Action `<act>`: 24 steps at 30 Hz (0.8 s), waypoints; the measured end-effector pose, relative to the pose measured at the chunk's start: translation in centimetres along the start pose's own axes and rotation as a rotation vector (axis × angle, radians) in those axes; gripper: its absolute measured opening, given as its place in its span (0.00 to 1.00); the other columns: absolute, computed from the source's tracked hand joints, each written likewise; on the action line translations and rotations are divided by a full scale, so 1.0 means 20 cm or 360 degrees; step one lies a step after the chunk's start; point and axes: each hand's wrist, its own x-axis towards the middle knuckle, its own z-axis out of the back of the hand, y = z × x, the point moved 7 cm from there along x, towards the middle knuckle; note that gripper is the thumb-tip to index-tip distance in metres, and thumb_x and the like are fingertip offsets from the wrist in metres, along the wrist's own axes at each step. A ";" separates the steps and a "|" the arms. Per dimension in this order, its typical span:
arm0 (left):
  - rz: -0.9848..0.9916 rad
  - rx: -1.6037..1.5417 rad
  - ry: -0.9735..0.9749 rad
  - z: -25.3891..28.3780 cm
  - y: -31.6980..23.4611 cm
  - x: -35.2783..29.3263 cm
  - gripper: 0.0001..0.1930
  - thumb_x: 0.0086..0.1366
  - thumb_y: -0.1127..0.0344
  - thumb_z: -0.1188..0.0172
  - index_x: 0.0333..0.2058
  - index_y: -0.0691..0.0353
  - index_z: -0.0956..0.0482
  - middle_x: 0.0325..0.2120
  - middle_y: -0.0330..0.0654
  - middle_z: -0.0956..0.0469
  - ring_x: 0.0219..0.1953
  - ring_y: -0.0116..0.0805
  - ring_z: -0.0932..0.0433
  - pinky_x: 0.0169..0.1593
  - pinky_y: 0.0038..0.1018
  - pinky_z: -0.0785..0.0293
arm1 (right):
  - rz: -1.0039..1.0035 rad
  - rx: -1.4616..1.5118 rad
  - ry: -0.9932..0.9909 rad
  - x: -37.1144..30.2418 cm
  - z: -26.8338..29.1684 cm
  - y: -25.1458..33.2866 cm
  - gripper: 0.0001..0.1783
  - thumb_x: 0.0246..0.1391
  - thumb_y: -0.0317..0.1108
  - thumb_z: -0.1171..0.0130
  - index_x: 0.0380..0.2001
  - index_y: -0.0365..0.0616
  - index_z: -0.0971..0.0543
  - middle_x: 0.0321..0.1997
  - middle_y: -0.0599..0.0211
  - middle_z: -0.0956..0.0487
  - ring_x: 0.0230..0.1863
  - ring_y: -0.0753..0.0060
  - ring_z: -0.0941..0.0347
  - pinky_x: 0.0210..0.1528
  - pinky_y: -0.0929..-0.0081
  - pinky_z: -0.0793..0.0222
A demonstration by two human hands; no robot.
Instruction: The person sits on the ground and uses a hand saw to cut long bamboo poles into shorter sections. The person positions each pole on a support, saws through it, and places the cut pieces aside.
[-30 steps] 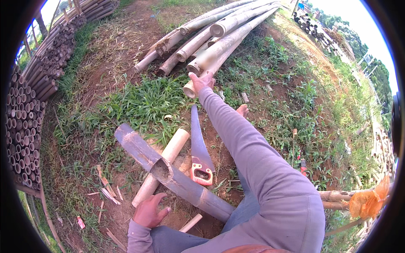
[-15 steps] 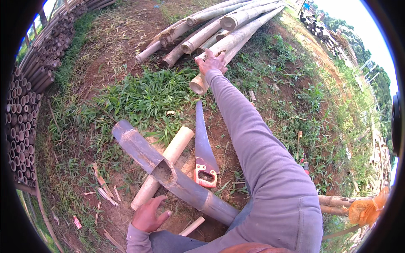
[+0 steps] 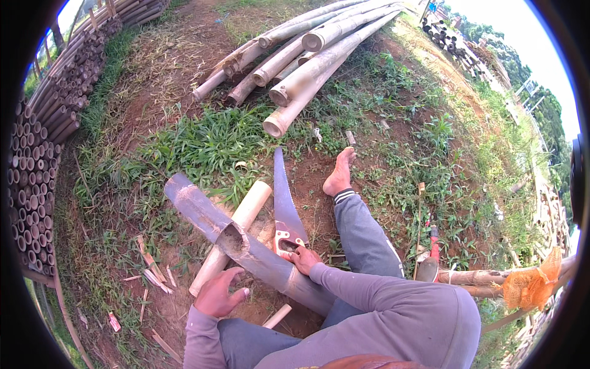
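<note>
A handsaw (image 3: 287, 200) lies on the ground with its blade pointing away from me. My right hand (image 3: 303, 259) is at its pale handle, fingers curled onto the grip. My left hand (image 3: 216, 294) hovers near my left knee, thumb and fingers apart and holding nothing. Between my hands runs a dark, thick bamboo pole (image 3: 196, 206) with a notch cut in its upper side. It rests across a paler bamboo piece (image 3: 251, 206), whose near end lies close to my left hand. A short bamboo stick (image 3: 278, 315) is on the soil by my legs.
Long bamboo poles (image 3: 362, 31) lie piled ahead, their cut ends toward me. A large bamboo stack (image 3: 31, 197) stands at left. My bare foot (image 3: 339, 173) is beyond the saw. At right are a red-handled blade (image 3: 430, 261) and orange netting (image 3: 531, 280).
My right hand has left the end of a far bamboo pole and come back to the saw handle. My right leg and foot now show. The left hand has barely moved.
</note>
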 end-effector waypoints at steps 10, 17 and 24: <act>0.0063 -0.0007 0.0002 0.01 0.00 -0.06 0.30 0.67 0.58 0.27 0.64 0.61 0.24 0.47 0.53 0.13 0.49 0.48 0.12 0.54 0.41 0.17 | 0.0653 -0.1166 0.0219 0.14 -0.05 0.21 0.31 0.66 0.60 0.37 0.63 0.54 0.18 0.65 0.52 0.21 0.68 0.46 0.23 0.69 0.49 0.28; 0.0094 -0.0032 -0.0032 0.05 0.03 -0.10 0.31 0.68 0.57 0.27 0.64 0.62 0.25 0.47 0.53 0.13 0.50 0.48 0.13 0.56 0.42 0.18 | 0.0393 -0.0434 -0.0177 -0.03 0.31 0.20 0.26 0.48 0.45 0.28 0.50 0.53 0.23 0.57 0.58 0.20 0.66 0.49 0.27 0.67 0.46 0.32; 0.0013 -0.0075 -0.0076 0.05 0.03 -0.09 0.31 0.67 0.59 0.27 0.65 0.62 0.25 0.48 0.53 0.14 0.51 0.48 0.13 0.56 0.41 0.18 | 0.0818 -0.0028 -0.0682 -0.39 1.04 0.45 0.18 0.53 0.42 0.28 0.40 0.43 0.21 0.38 0.50 0.15 0.40 0.40 0.18 0.44 0.51 0.24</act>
